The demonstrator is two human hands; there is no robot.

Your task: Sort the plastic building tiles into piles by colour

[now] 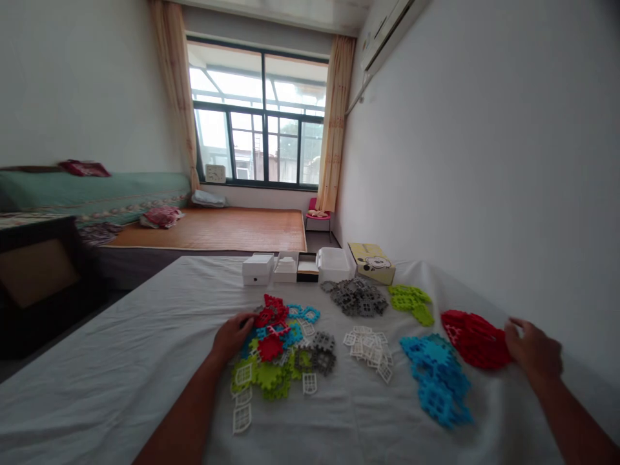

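My left hand (235, 336) reaches to the left side of a mixed pile. Its fingers are close together, with the tips at a red interlocking plastic building piece (264, 316). Around it lie lime-green pieces (271, 374), blue pieces (310, 314), dark grey pieces (323, 352) and white window-shaped pieces (242, 418). Far to the right, my right hand (535, 352) rests at the edge of a heap of red building pieces (475, 339). Its fingers are bent and partly apart; I see nothing clearly held, and some fingertips are hidden.
Sorted heaps lie on the white cloth (169, 361): grey pieces (358, 297), white pieces (371, 349), lime-green pieces (411, 302) and blue pieces (438, 381). Behind them stand white boxes (258, 269), a clear plastic container (334, 263) and a yellow cartoon box (372, 261). A wall borders the right.
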